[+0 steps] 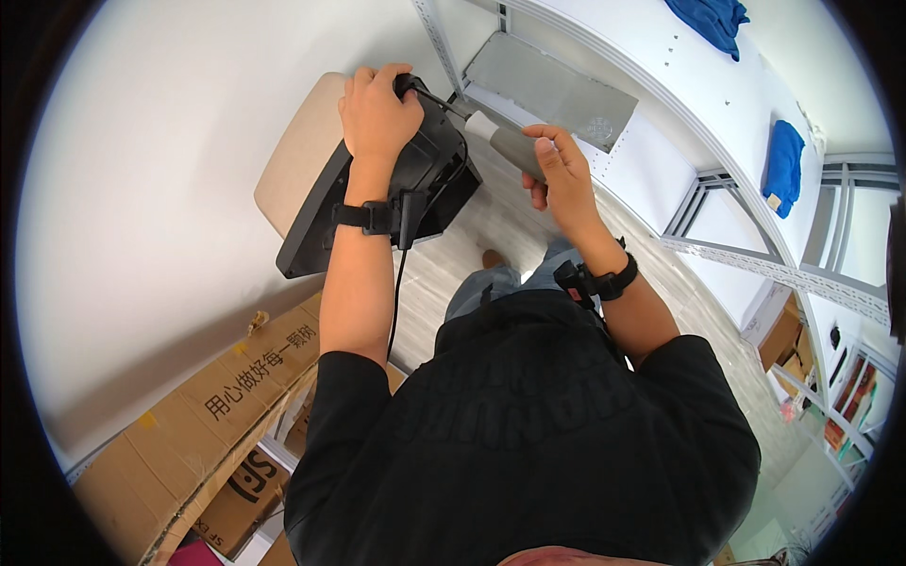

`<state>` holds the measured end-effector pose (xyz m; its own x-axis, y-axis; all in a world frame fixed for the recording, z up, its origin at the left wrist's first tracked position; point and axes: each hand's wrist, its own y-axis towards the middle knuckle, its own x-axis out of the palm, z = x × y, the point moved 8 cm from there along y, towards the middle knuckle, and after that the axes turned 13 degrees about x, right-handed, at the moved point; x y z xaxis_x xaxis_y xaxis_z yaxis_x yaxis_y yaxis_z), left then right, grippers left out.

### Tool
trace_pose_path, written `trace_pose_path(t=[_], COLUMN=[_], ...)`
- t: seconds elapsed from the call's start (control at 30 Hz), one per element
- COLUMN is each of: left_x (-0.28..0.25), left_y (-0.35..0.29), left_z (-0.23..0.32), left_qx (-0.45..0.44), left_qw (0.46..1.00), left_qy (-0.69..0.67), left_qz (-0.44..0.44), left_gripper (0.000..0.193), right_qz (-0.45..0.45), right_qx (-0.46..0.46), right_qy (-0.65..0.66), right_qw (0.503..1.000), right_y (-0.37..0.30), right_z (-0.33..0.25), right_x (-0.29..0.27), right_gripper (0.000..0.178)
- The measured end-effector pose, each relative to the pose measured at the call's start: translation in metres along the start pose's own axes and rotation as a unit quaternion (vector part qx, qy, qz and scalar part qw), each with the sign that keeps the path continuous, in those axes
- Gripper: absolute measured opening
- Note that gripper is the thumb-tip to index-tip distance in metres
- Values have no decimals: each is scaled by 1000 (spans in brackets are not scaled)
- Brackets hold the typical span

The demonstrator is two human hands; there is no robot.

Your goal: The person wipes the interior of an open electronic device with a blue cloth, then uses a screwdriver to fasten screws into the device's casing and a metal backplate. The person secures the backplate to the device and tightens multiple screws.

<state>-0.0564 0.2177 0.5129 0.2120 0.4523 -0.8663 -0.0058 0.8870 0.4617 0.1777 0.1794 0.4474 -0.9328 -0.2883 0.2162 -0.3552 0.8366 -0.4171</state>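
A black device with a beige panel (300,156) stands tilted against the white wall. My left hand (377,111) is closed over a rounded black end piece (409,87) at the top of its dark frame (311,222). A thick grey cylindrical handle (514,149) with a white collar and a thin dark shaft, much like a screwdriver, lies in my right hand (557,174). Its shaft points up and left to the black piece under my left fingers; the contact point is hidden. A black cable (462,165) loops down beside the frame.
White metal shelving (651,123) runs along the right, with a grey panel (547,85) and folded blue cloths (783,170) on it. Cardboard boxes (179,415) stand at the lower left. A dark cord (399,302) hangs beside my left forearm.
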Motion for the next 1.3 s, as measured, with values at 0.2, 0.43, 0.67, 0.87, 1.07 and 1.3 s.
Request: trace_pose_path(t=[0.2,0.43,0.67,0.87,1.07,1.3], left_x=[-1,3,3,6,0,0], left_y=[2,2,2,5,1,8], left_z=[-3,-8,-6,2,5,9], left_qx=[8,-7,-12,-14,25,36], left_qw=[1000,999,1000,997,998,999], left_qy=[-24,-47,-18,67,60,6], left_qz=[5,-3,9,-17,-18,-28], left_gripper=[28,27,25,25,30,35], right_qz=[18,14,1,1,14,40], right_qx=[-10,8,6,1,16,22], right_qy=[6,9,21,23,27,37], right_qw=[1000,1000,1000,1000,999,998], right_y=[-1,3,5,4,-3,-9], right_z=[-1,4,9,13,12,8], right_x=[-14,-21,-10,-14,-30,-67], right_gripper=[34,29,27,27,28,29])
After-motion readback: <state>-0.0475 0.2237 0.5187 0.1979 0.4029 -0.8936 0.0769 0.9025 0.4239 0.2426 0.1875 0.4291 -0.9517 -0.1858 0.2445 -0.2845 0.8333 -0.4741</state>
